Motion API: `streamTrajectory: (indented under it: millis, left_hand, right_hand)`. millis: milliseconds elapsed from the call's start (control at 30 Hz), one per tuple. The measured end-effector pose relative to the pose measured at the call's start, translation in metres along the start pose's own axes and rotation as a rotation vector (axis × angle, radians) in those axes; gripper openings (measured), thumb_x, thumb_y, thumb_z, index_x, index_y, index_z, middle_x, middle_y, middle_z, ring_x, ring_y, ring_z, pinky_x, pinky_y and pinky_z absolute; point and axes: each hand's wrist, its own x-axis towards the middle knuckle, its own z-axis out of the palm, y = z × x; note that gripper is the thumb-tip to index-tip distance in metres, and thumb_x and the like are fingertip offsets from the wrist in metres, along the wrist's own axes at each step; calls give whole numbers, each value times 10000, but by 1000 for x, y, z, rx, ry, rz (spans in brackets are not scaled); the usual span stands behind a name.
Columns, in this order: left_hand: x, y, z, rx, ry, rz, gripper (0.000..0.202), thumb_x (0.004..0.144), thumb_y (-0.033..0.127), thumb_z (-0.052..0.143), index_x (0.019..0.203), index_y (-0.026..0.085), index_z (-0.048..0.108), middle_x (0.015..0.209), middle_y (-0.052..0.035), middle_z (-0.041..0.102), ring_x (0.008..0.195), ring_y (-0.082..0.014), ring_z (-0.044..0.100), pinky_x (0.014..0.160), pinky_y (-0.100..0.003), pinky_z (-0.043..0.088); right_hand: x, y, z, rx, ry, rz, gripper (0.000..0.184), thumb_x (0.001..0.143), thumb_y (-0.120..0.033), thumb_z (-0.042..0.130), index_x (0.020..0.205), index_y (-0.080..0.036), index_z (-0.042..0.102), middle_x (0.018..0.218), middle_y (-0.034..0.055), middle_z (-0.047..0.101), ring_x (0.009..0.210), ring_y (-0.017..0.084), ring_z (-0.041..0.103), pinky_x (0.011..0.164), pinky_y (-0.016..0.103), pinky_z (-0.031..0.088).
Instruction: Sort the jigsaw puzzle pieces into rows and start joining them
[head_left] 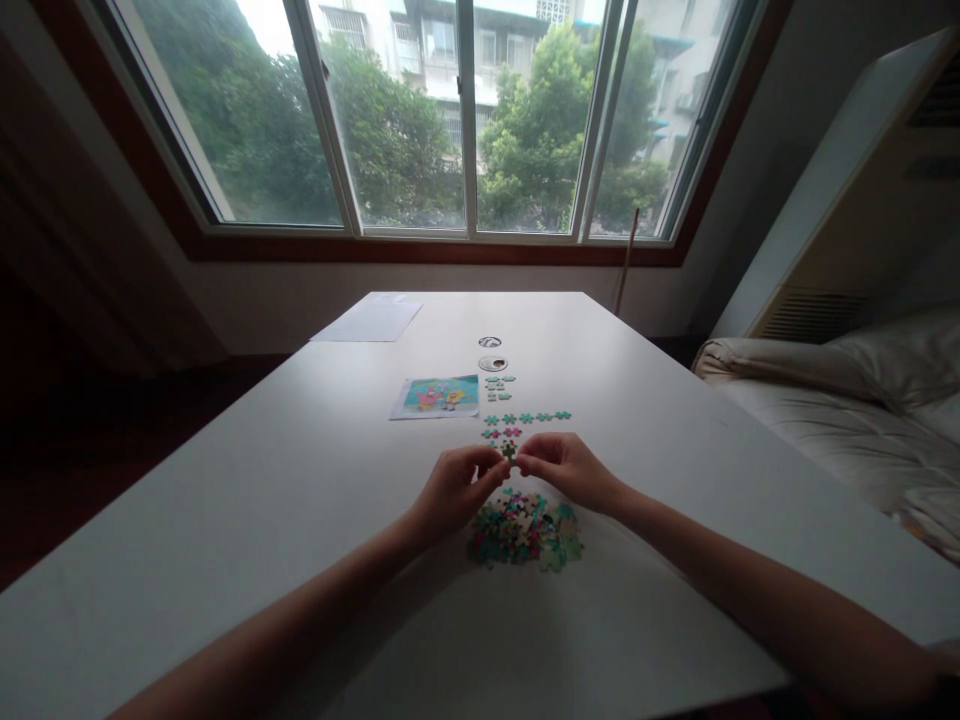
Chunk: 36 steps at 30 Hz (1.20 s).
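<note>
One small jigsaw piece [508, 452] is pinched between both hands, just above the counter [300, 480] and a little beyond the loose pile [525, 530]. Whether it is a single piece or two pressed together is too small to tell. The left hand [454, 490] closes thumb and forefinger on its left edge, and the right hand [570, 470] does the same from the other side. Each grip is drawn nearly shut, with only the bit of card between the fingertips and the other fingers curled under.

By the look of it, the piece is thin, light card — stiff enough across its body, but with tabs that would bend or crease if squeezed. It seems best held by the flat edges of the body rather than the tabs, and with a gentle pinch, since something so small could easily slip out.

The pile lies just below the hands, a jumble of pink, teal and green. Beyond the fingertips a few pink pieces [501, 433] lie close by. A row of teal pieces [527, 417] is spaced out behind them, with a small cluster [498, 386] farther back. Left of these a printed picture [439, 395] lies flat. Two round discs [493, 363] sit beyond it, and a sheet of paper [367, 320] rests near the far edge. Past the counter is a wide window [465, 110] full of trees — to the right are pale bedding [840, 380] and a tall white unit [847, 190].
</note>
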Motion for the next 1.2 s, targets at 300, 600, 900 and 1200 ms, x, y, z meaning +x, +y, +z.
streamTrajectory:
  millis: [300,600,900,1200]
  left_hand:
    - [1,-9,-9,172,52,44,235,803,259,466,694,148,642,605,-9,591,563,-106,494,541,-203,367]
    - [5,-34,-17,279,81,-54,244,761,181,436,675,155,663,623,-23,597,581,-128,536,566,-222,400]
    - [4,-36,-16,296,60,-67,260,773,196,423,653,155,650,607,-18,576,580,-126,528,575,-221,391]
    - [4,-36,-15,317,61,-55,244,752,168,433,615,151,634,593,-9,556,540,-108,493,547,-209,372]
  right_hand:
    - [22,8,-18,-131,87,-9,244,748,-360,539,726,-131,622,666,27,623,613,111,536,580,229,407]
    - [112,42,-63,-521,183,308,242,697,-336,553,707,-130,678,669,45,651,606,115,534,536,208,352]
    - [145,61,-52,-574,130,410,210,668,-306,580,677,-121,680,541,34,616,465,98,522,466,190,363]
    - [142,57,-52,-746,166,202,231,682,-286,595,888,-210,667,812,21,646,719,122,558,643,196,384]
